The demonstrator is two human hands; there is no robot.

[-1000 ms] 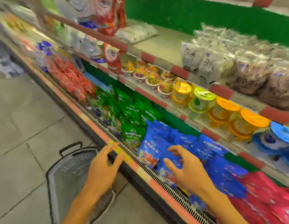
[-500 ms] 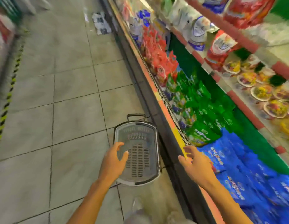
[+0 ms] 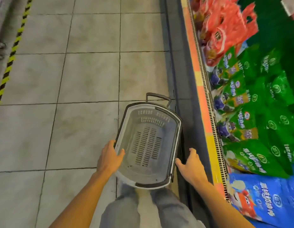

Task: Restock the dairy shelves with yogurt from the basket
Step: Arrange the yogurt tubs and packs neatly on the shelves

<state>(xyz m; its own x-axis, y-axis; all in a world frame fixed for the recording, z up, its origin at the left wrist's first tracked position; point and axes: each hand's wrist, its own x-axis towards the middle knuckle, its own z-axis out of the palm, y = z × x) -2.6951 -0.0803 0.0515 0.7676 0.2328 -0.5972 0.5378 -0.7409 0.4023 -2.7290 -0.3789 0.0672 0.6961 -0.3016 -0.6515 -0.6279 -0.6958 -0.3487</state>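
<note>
A grey shopping basket [image 3: 151,120] stands on the tiled floor beside the chiller, and I see nothing inside it. My left hand [image 3: 110,157] grips its left rim, thumb inside and fingers outside. My right hand [image 3: 190,165] hovers open just off the right rim, thumb nearly touching it. No yogurt is in either hand. Green pouches [image 3: 274,96], red pouches [image 3: 225,30] and blue pouches [image 3: 266,203] fill the chiller's lower deck on the right.
The chiller's orange and yellow front edge [image 3: 200,89] with its vent grille runs along the right of the basket. The basket's dark pull handle [image 3: 157,96] sticks out at the far end. Yellow-black floor tape [image 3: 9,63] marks the left. My jeans-clad legs [image 3: 143,211] are just behind the basket.
My view swung down from the shelves to the floor. Both hands left the pouches and dropped to the basket; the left hand took hold of its rim.
</note>
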